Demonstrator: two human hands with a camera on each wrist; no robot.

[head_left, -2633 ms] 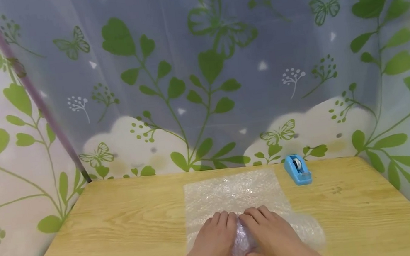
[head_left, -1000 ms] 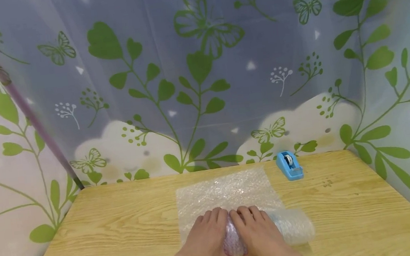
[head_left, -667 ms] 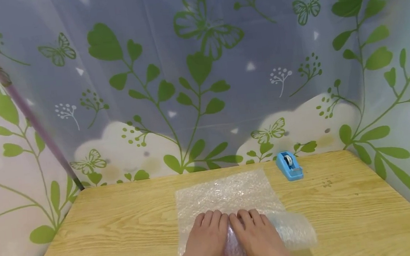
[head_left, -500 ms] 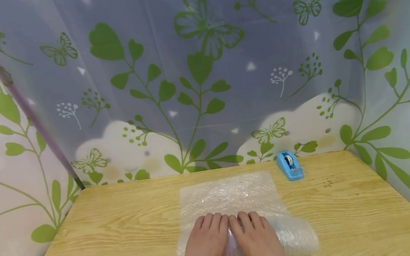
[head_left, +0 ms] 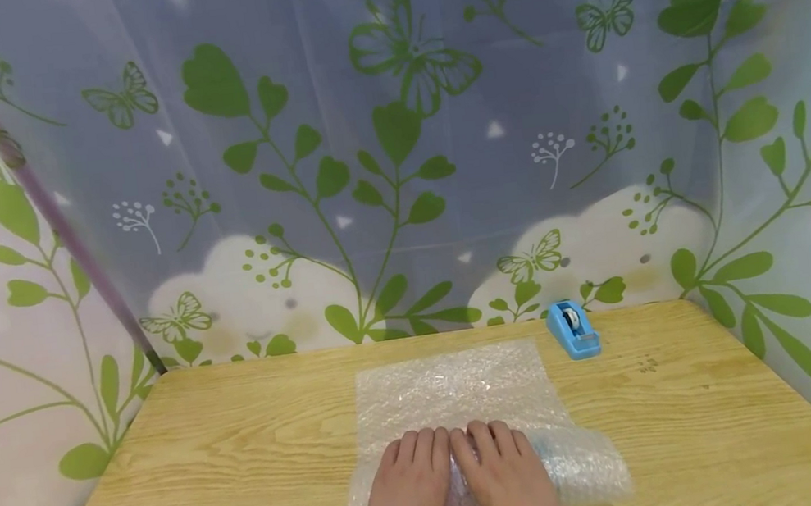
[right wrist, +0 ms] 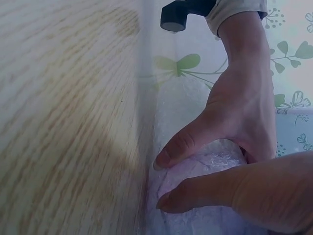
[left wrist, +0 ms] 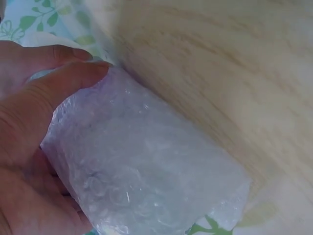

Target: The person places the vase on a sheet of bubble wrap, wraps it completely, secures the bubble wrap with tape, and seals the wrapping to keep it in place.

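Gripping the bubble-wrap roll (head_left: 587,465) at the near side of the table (head_left: 233,444) with left hand (head_left: 409,487) and right hand (head_left: 509,477), close together near its middle. Best to press evenly along it, keeping the flat sheet (head_left: 452,384) beyond straight and snug.

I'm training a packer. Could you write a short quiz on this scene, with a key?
1. True or false: the tape dispenser stands on the table, apart from the flat bubble wrap.
2. Choose one: the left hand grips a) the tape dispenser, b) the bubble-wrap roll, c) the table.
3. Short answer: what colour tint shows on the bubble-wrap roll between the left hand and the right hand?

Key: 1. True. 2. b. 3. Pale purple.
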